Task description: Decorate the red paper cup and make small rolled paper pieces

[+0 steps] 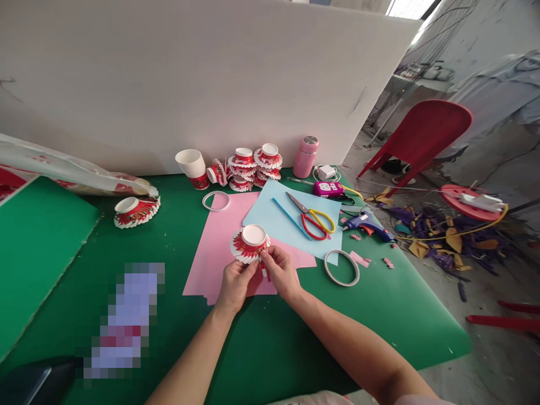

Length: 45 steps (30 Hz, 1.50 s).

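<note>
My forearms (200,354) are closest to the camera, and at their far ends both hands share one cup.

Well left of my hands, nearer me, sits a dark object (37,382) I can't identify. Farther off on that side is a fringed cup (137,212). Beyond my hands, slightly left, stand nested paper cups (189,163), then a stack of fringed cups (242,161).

My left hand (234,284) pinches the near edge of the held cup (248,246), thumb against the strips; my right hand (280,273) nips the fringe just beside it. The cup is base up, above the pink paper (208,253). To do this well, I'd judge, I should steady the neighbouring strips with the left thumb, work one strip at a time close to its root, and match each fold to the last; a hard tug could tear the card.

Past my right hand, the scissors (307,211) lie on the blue paper (262,209), a tape roll (353,280) rests nearer on the desk (405,315), and the glue gun (373,228) is farther right.
</note>
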Each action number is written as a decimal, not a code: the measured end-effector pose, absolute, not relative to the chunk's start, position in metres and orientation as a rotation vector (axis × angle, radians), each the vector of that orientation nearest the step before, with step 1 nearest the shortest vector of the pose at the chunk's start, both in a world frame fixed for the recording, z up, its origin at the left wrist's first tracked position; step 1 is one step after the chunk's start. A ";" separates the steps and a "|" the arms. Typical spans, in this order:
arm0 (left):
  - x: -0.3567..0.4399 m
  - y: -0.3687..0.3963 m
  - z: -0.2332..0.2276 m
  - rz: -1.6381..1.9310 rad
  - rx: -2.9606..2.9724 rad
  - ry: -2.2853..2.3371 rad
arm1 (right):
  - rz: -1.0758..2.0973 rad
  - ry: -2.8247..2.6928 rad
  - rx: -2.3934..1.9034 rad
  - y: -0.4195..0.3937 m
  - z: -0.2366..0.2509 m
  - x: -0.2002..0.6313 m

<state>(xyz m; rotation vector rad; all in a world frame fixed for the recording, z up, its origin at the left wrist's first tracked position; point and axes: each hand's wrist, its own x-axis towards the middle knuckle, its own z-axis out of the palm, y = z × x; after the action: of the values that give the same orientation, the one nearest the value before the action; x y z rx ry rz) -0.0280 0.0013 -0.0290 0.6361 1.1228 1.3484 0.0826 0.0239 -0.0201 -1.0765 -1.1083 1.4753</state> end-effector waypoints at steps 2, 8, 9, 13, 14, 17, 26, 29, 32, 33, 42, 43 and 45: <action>-0.028 0.001 -0.028 1.333 0.619 1.106 | 1.462 -1.099 -1.093 0.025 -0.020 0.083; -0.027 0.000 -0.021 1.293 0.568 1.043 | 1.430 -1.079 -1.101 0.026 -0.020 0.083; -0.027 0.000 -0.020 1.295 0.563 1.042 | 1.430 -1.081 -1.101 0.025 -0.019 0.083; -0.027 0.001 -0.023 1.300 0.574 1.036 | 1.443 -1.114 -1.086 0.024 -0.018 0.083; -0.027 0.001 -0.024 1.302 0.583 1.044 | 1.446 -1.124 -1.082 0.023 -0.017 0.083; -0.027 0.002 -0.026 1.313 0.595 1.061 | 1.445 -1.140 -1.077 0.023 -0.016 0.083; -0.026 0.001 -0.021 1.318 0.599 1.028 | 1.443 -1.135 -1.075 0.022 -0.016 0.082; -0.025 0.000 -0.021 1.310 0.556 1.053 | 1.442 -1.139 -1.069 0.022 -0.014 0.082; -0.025 0.000 -0.021 1.325 0.547 1.067 | 1.466 -1.128 -1.029 0.021 -0.013 0.082; -0.025 0.000 -0.021 1.339 0.555 1.064 | 1.474 -1.126 -1.015 0.021 -0.013 0.082; -0.026 0.000 -0.026 1.384 0.613 1.108 | 1.525 -1.103 -1.001 0.022 -0.018 0.083; -0.025 0.000 -0.025 1.391 0.600 1.109 | 1.528 -1.101 -0.998 0.022 -0.018 0.083; -0.025 0.000 -0.024 1.401 0.574 1.101 | 1.534 -1.092 -0.985 0.021 -0.018 0.083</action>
<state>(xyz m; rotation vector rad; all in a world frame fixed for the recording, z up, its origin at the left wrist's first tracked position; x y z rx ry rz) -0.0246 0.0002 -0.0238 0.5735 1.1006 1.4006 0.0825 0.0213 -0.0177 -0.9852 -1.0917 1.5343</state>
